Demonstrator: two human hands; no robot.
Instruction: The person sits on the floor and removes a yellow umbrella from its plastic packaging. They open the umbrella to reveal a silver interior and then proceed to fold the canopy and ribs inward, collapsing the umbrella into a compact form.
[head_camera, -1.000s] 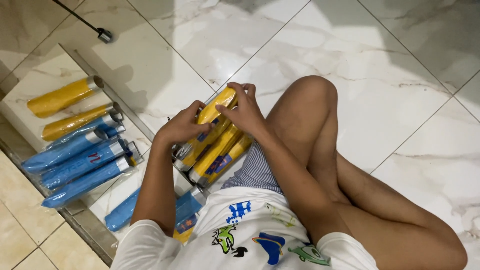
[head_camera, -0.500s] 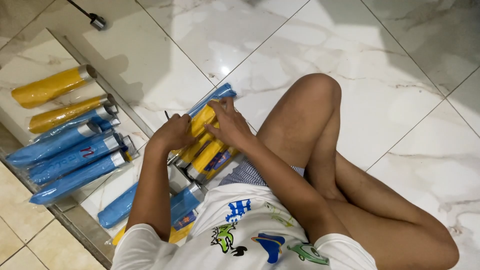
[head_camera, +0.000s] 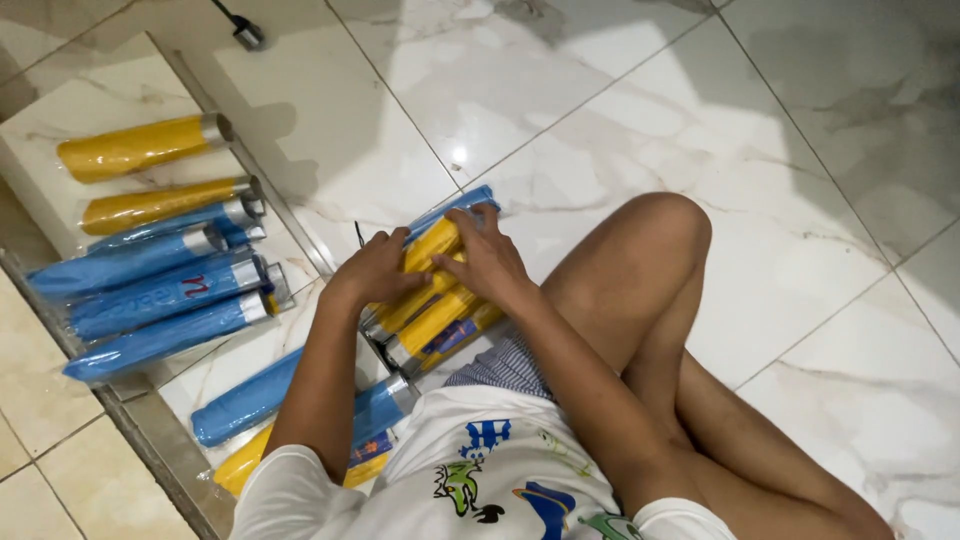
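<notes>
I sit cross-legged on a white marble floor. Both hands press on a small pile of wrapped tubes (head_camera: 432, 318) in front of my lap, mostly yellow with one blue tube at the far side. My left hand (head_camera: 372, 270) lies on the pile's left side. My right hand (head_camera: 482, 255) grips the top yellow tube near its far end. Each tube has a silver cap at one end.
To the left lies a row of wrapped tubes: two yellow ones (head_camera: 140, 147) and several blue ones (head_camera: 150, 295) on a raised marble step. More blue tubes (head_camera: 245, 405) and a yellow one lie by my left arm. My right knee (head_camera: 665, 225) rises beside the pile.
The tubes I held up have come down onto the pile, and both hands have lowered with them and now press on top. The view has shifted slightly.
</notes>
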